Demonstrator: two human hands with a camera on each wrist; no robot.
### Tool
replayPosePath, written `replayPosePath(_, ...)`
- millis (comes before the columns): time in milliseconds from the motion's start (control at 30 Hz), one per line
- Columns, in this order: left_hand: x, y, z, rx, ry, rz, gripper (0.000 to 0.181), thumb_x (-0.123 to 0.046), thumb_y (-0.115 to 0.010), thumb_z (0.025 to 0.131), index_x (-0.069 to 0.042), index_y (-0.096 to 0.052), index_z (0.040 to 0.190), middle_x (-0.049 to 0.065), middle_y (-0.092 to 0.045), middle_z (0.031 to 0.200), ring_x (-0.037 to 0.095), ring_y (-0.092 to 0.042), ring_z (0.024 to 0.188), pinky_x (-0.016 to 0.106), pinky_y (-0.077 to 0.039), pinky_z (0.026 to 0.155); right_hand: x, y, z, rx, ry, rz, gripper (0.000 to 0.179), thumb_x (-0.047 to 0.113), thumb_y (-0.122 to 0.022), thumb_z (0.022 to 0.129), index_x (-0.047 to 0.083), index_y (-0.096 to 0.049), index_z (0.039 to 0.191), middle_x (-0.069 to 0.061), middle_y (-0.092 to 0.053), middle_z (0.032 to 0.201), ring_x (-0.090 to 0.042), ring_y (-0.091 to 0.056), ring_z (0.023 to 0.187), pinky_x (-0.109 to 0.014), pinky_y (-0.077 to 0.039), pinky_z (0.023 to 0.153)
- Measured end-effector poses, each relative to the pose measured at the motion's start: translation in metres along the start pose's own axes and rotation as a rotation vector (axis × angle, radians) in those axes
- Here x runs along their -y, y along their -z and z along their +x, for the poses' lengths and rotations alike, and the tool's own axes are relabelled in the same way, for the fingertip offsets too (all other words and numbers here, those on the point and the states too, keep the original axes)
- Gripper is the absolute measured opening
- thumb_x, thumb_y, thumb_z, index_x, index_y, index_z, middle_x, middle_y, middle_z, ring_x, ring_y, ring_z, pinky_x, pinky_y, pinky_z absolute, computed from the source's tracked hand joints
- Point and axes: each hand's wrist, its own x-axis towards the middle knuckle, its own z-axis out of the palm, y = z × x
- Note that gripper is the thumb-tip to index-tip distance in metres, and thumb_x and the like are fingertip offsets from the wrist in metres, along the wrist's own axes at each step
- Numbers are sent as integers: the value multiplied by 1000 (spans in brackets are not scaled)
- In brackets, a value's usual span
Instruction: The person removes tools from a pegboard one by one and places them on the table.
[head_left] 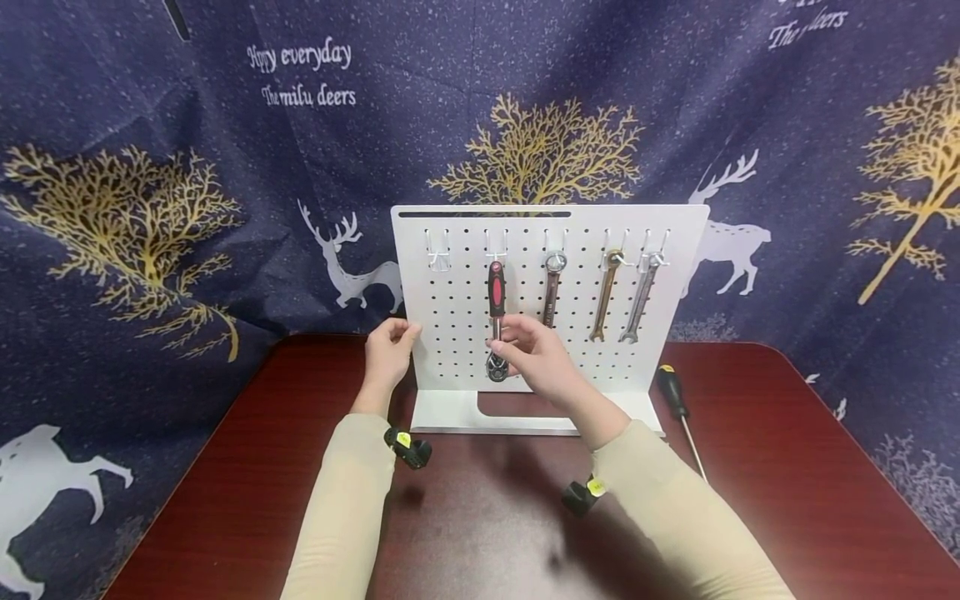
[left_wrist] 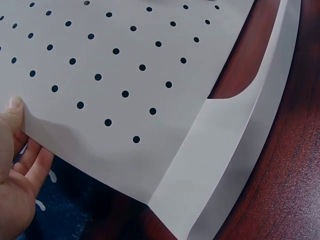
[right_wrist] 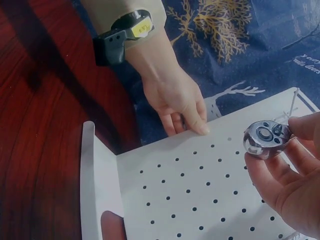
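Note:
A white pegboard (head_left: 453,333) stands upright on its base. My left hand (head_left: 387,357) pinches its left edge, with the thumb (left_wrist: 15,107) on the front face and the fingers behind. In front of the board, my right hand (head_left: 542,358) holds a ratchet wrench (head_left: 497,292) by the neck near its round head. Its black-and-red handle points up, and the handle's end is at a double hook (head_left: 496,250); whether it hangs there I cannot tell. The ratchet's chrome head (right_wrist: 267,136) shows between my thumb and fingers in the right wrist view.
Right of the ratchet hang a combination wrench (head_left: 552,287), a bronze-looking wrench (head_left: 606,300) and a silver wrench (head_left: 642,300). A hook (head_left: 438,260) at the upper left carries no tool. A screwdriver (head_left: 672,392) lies on the red-brown table (head_left: 465,517), right of the base. A patterned cloth (head_left: 247,267) hangs behind.

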Motion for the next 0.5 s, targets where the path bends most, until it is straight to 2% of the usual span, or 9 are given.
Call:
replayPosePath(267,0,-1,0,0,-11,-2,27,-24,-64,91,0,-61,103,18,-65,103,26,-58,94,36,-49,82,0,0,-8,42,50,10,33,5,-60,90,-2,-52,122,-15,-64,98,-6,-64,85,-27,-53,65)
replayPosePath(500,-1,0,0,10,0,-10,28,-25,-63,91,0,-61,104,18,-64,105,27,-58,96,37,-49,84,-4,7,-16,36,55,-7,32,6,-60,91,-2,-52,120,-16,-63,97,-7,-63,83,-30,-54,65)
